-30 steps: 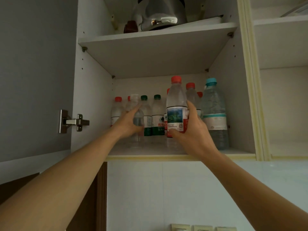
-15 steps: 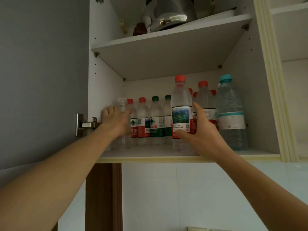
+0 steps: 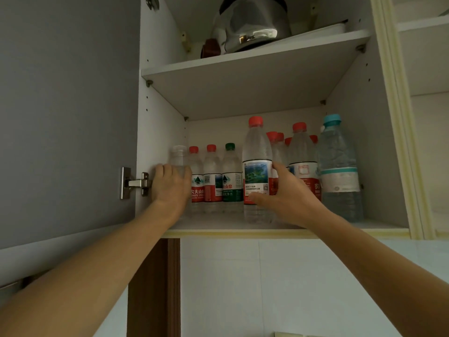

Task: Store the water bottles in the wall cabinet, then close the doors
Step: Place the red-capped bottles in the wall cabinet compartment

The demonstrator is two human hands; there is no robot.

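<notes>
Cabinet shelf holds upright bottles; hands grip two.

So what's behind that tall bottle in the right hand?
Behind the tall bottle, held by the right hand, more red-capped bottles stand in rows. Mostly their caps show; how many rows reach the back wall is hidden.

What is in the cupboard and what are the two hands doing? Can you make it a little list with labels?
left hand: grips the clear-capped bottle by the left wall
right hand: holds the tall red-capped bottle at the shelf front
bottom shelf: red-capped bottles, one green-capped bottle, one big blue-capped bottle
top shelf: shiny kettle
left door: open
</notes>
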